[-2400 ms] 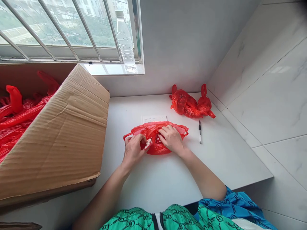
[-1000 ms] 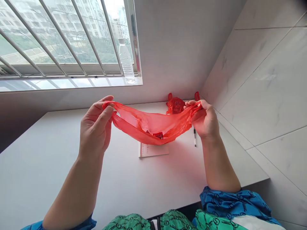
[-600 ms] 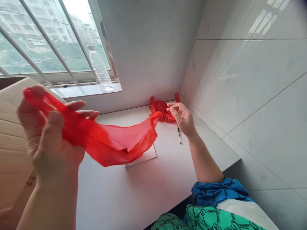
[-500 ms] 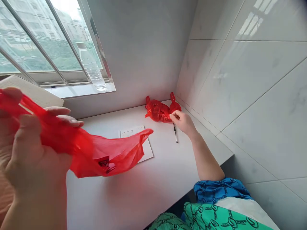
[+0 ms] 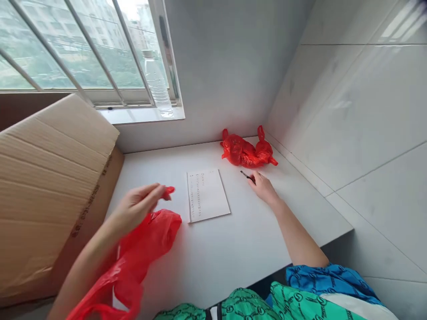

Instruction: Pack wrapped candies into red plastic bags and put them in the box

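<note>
While the left hand [image 5: 142, 202] pinches a small red piece [image 5: 169, 190], the right hand [image 5: 265, 189] grips a pen [image 5: 246, 175]

Where a red plastic bag [image 5: 153, 240] hangs limp beneath the left forearm [image 5: 96, 249], over the left part of the white table [image 5: 256, 231], the thumb and fingers above it are pressed together on the small red piece; whether that piece belongs to the bag or is separate, I cannot tell; one part of the bag bulges out below the hand, another trails toward the lower left, with an opening that looks like a handle loop; thin as its film appears, it should be light, soft and slippery, apt to stretch or tear under a sharp tug, so the handles, gathered in the fingers, seem the surest hold; on the right, the fingers are closed on the pen, its dark end jutting past them; it should be light and stiff, liable to roll, best taken about mid-barrel; between the hands a thin white booklet [image 5: 210, 198] lies flat, probably easiest to lift by an edge; just beyond the right hand sits a bunched red bundle [image 5: 247, 153], its handles poking up; a cardboard box [image 5: 50, 178] stands at the left
</note>
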Demonstrator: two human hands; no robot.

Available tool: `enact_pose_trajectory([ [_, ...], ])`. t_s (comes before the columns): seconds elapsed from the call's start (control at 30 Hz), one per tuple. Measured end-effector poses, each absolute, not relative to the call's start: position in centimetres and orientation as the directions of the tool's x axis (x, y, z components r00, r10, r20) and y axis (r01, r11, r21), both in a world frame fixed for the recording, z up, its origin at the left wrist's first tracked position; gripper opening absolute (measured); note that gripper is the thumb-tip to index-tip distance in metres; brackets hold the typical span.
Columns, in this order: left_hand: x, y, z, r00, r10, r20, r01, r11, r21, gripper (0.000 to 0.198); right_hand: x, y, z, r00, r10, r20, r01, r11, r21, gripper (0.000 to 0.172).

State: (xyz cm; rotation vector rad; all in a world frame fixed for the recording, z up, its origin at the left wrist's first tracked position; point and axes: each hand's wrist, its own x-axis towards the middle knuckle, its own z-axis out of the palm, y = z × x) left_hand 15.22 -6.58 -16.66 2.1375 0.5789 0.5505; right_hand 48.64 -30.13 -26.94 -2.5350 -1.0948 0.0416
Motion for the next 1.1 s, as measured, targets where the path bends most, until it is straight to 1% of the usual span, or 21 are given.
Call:
enact_pose_trajectory([
  [0.03, 15.7, -7.1, -17.6, 0.854, 0.514, 0.081, 0.297, -0.608, 0.736, 0.033, 47.7, -29.8, -27.1, 0.672, 0.73, 0.129, 0.717, -0.596, -0.362, 0.016],
  [0.13, 17.3, -8.4, -20.9, 0.863, 0.503, -0.048, 0.441, -0.703, 0.558, 0.034, 45.2, -29.1, -27.8, 0.642, 0.755, 0.137, 0.742, -0.566, -0.358, 0.021],
  [0.2, 17.9, -9.0, -22.9, 0.856, 0.514, -0.053, 0.472, -0.737, 0.483, 0.032, 44.0, -29.0, -28.3, 0.644, 0.754, 0.13, 0.745, -0.578, -0.334, 0.023],
  [0.3, 18.1, -9.6, -24.9, 0.867, 0.496, -0.04, 0.475, -0.8, 0.367, 0.04, 43.3, -29.3, -28.7, 0.661, 0.739, 0.129, 0.738, -0.61, -0.29, 0.027],
  [0.4, 18.1, -9.8, -25.7, 0.887, 0.46, -0.041, 0.453, -0.85, 0.269, 0.042, 42.9, -29.9, -29.1, 0.681, 0.717, 0.152, 0.731, -0.651, -0.204, 0.033],
  [0.47, 18.1, -9.9, -26.0, 0.897, 0.441, -0.03, 0.434, -0.864, 0.255, 0.041, 42.5, -30.1, -29.2, 0.685, 0.713, 0.15, 0.729, -0.675, -0.118, 0.037],
  [0.6, 17.9, -10.7, -26.6, 0.912, 0.411, 0.006, 0.391, -0.872, 0.295, 0.041, 41.6, -29.9, -29.1, 0.687, 0.719, 0.108, 0.721, -0.692, 0.019, 0.043],
  [0.67, 17.8, -11.3, -26.8, 0.923, 0.384, 0.016, 0.36, -0.877, 0.319, 0.041, 41.3, -30.1, -28.5, 0.711, 0.698, 0.083, 0.697, -0.716, 0.041, 0.049],
  [0.73, 17.7, -11.8, -27.0, 0.931, 0.365, 0.012, 0.34, -0.879, 0.334, 0.041, 41.2, -30.8, -27.5, 0.761, 0.649, 0.014, 0.649, -0.761, 0.028, 0.05],
  [0.83, 17.7, -12.1, -27.0, 0.934, 0.357, 0.015, 0.327, -0.869, 0.37, 0.038, 41.3, -33.0, -25.2, 0.794, 0.596, -0.118, 0.595, -0.802, -0.049, 0.043],
  [0.9, 17.7, -12.0, -27.0, 0.935, 0.355, 0.02, 0.32, -0.864, 0.39, 0.036, 41.2, -34.1, -23.5, 0.77, 0.62, -0.151, 0.598, -0.783, -0.171, 0.036],
  [0.93, 17.7, -11.9, -27.0, 0.935, 0.355, 0.021, 0.318, -0.863, 0.393, 0.035, 41.1, -34.3, -22.8, 0.748, 0.647, -0.151, 0.598, -0.755, -0.27, 0.032],
  [1.0, 17.7, -11.8, -27.0, 0.935, 0.354, 0.023, 0.317, -0.864, 0.392, 0.035, 40.6, -33.7, -22.0, 0.693, 0.708, -0.136, 0.554, -0.644, -0.528, 0.028],
  [1.07, 17.7, -11.8, -27.0, 0.935, 0.353, 0.029, 0.314, -0.864, 0.394, 0.033, 39.7, -31.6, -22.2, 0.627, 0.773, -0.092, 0.431, -0.444, -0.786, 0.03],
  [1.1, 17.7, -11.8, -27.0, 0.935, 0.352, 0.031, 0.312, -0.863, 0.397, 0.033, 39.3, -30.1, -22.7, 0.595, 0.802, -0.059, 0.355, -0.328, -0.875, 0.03],
])
